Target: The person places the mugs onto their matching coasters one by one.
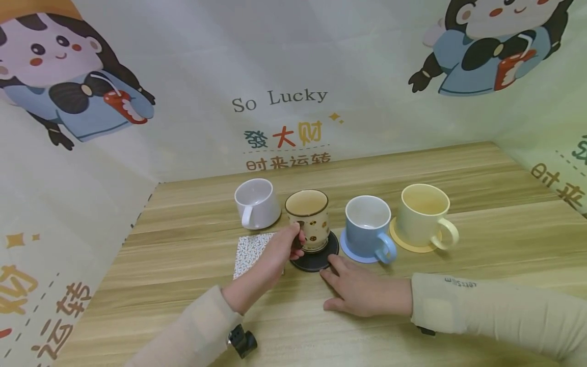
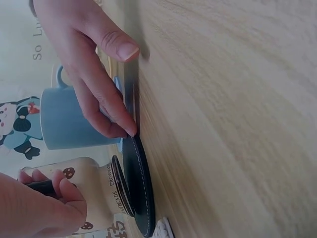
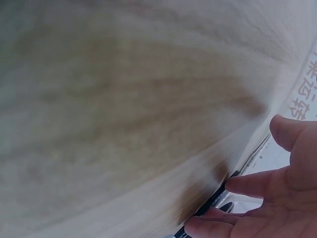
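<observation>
My left hand [image 1: 275, 251] grips the dark handle of a cream mug [image 1: 316, 219] with cookie prints and a dark rim. That mug stands over a round black coaster [image 1: 321, 259]; in the left wrist view its base [image 2: 122, 186] looks slightly tilted against the coaster. With fingers extended, my right hand [image 1: 359, 290] touches the coaster's near right edge. The right wrist view shows the fingertips [image 3: 203, 228] at the dark edge of the coaster. Just right of the cream mug is a blue mug [image 1: 359, 232] on a blue coaster [image 1: 350, 251].
A yellow mug [image 1: 419, 224] sits on a yellow coaster [image 1: 415, 247] at the right. On the left a white mug [image 1: 263, 209] stands behind a square patterned coaster [image 1: 249, 252], partly covered by my left arm. A printed cloth [image 1: 197, 127] rises behind the wooden table [image 1: 151, 275].
</observation>
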Available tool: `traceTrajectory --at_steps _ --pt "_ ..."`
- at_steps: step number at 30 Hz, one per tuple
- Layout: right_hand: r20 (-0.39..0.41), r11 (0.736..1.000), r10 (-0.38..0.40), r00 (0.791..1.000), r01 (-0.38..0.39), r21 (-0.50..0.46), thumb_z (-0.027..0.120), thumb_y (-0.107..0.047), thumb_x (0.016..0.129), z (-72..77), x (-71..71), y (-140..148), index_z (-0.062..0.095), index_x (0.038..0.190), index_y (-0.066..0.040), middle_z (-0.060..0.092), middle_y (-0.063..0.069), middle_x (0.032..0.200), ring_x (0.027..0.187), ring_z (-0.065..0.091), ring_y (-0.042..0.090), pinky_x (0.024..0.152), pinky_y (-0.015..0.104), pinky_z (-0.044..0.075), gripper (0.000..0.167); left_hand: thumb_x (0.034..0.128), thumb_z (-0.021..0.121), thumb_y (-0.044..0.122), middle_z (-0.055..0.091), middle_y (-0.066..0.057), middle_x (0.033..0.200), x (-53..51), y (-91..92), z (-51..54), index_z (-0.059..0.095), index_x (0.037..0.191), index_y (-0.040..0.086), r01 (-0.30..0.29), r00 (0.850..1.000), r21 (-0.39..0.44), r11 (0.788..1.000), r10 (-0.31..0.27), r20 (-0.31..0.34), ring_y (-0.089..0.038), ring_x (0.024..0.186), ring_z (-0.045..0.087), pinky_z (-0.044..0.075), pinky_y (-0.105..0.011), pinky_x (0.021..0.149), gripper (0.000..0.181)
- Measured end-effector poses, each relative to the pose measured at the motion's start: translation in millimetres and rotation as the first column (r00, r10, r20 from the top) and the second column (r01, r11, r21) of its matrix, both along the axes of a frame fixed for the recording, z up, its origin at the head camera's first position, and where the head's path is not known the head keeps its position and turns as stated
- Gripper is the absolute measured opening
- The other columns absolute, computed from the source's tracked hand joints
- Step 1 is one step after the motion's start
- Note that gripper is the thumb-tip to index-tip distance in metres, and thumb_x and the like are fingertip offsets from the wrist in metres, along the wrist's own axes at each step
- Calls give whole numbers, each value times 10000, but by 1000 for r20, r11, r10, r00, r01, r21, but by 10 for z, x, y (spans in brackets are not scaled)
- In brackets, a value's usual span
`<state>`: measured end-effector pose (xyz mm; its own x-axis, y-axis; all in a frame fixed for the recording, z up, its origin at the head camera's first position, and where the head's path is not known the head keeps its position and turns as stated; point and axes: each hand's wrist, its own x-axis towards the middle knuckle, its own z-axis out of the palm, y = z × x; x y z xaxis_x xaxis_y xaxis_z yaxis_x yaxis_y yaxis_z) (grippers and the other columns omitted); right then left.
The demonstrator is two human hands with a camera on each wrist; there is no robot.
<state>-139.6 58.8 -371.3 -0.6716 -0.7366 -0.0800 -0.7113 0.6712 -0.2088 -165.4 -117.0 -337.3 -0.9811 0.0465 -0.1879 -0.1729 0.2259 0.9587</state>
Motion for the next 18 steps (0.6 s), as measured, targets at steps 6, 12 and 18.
traceTrajectory --at_steps 6,12,18 --pt "13 1000 -6 1000 6 5 539 -445 882 -5 -5 -6 449 1319 24 318 284 1371 1281 325 401 1014 468 338 647 979 314 248 493 -47 825 1 -10 -11 516 854 21 10 1000 -1 1000 -10 -6 -118 665 466 387 -226 636 328" --pt "-2 1000 6 1000 -6 -3 546 -431 882 -4 1 7 455 1313 25 323 292 1365 1271 335 412 1005 481 343 634 975 310 248 497 -43 827 4 -19 -20 520 853 20 13 1000 -22 1000 -13 -10 -119 665 474 393 -222 634 332" --pt "-7 1000 10 1000 -10 -5 545 -437 881 -10 -1 8 459 1311 21 327 290 1363 1269 340 410 1003 479 347 634 968 301 235 510 -62 831 16 -30 -28 520 846 15 20 1000 -33 999 -20 -18 -116 663 477 403 -224 636 333"
